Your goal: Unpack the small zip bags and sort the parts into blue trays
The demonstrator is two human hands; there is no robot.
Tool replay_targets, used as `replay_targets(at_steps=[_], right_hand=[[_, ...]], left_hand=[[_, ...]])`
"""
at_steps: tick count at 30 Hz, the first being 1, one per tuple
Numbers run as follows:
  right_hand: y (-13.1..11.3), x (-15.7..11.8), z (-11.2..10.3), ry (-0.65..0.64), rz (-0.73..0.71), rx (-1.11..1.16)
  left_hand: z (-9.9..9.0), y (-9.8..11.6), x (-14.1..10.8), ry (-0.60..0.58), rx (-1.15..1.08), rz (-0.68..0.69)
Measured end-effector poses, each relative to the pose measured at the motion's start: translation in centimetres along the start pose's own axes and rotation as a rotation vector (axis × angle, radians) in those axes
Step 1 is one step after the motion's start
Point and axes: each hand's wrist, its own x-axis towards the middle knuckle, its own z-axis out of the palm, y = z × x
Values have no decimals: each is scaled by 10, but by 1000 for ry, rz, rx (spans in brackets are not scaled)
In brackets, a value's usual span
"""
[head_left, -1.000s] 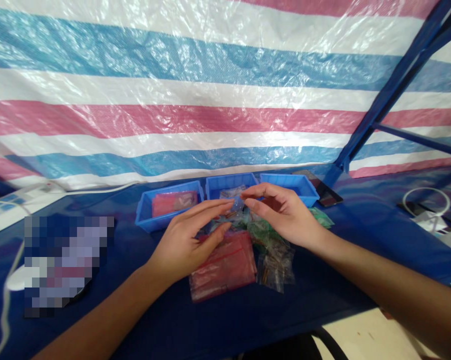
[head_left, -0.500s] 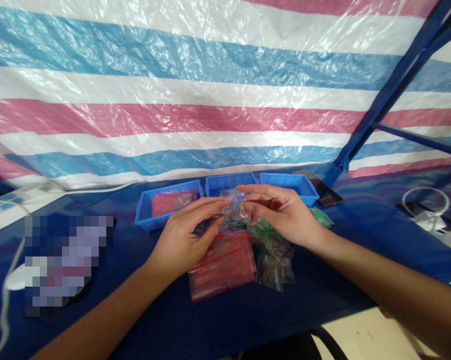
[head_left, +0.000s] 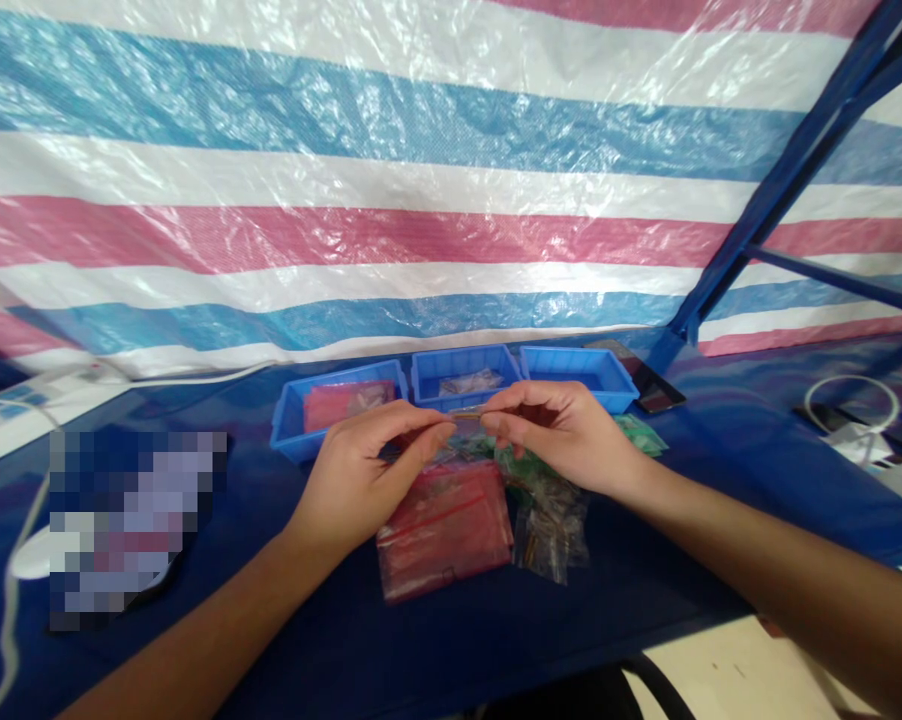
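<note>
Both my hands meet over the table, a small clear plastic bag (head_left: pixel 466 413) stretched between their fingertips. My left hand (head_left: pixel 372 465) pinches its left end between thumb and fingers. At the other end, my right hand (head_left: pixel 548 425) is closed on the bag in a pinch. What the bag contains is too small to make out. Below my left hand lie red plastic bags (head_left: pixel 447 540), flat and overlapping. Clear bags with small brass-coloured pieces (head_left: pixel 552 535) rest to their right, and green bags (head_left: pixel 642 435) show beside and beneath my right hand.
Three blue trays stand behind my hands: the left tray (head_left: pixel 290 425) holds red bags, the middle tray (head_left: pixel 462 360) clear ones, and the right tray (head_left: pixel 571 365) is partly hidden. A dark phone (head_left: pixel 650 380) lies beyond. White cable (head_left: pixel 8 610) runs along the left.
My fingers have closed in on the clear bag, and it now looks flatter and taut. My right hand has dropped slightly, exposing more of the middle tray and its clear bags.
</note>
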Motion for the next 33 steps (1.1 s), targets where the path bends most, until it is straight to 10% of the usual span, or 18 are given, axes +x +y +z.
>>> replay_targets(at_steps=[33], right_hand=[[-8, -5, 4, 74, -144, -230]], left_hand=[[2, 3, 1, -31, -118, -87]])
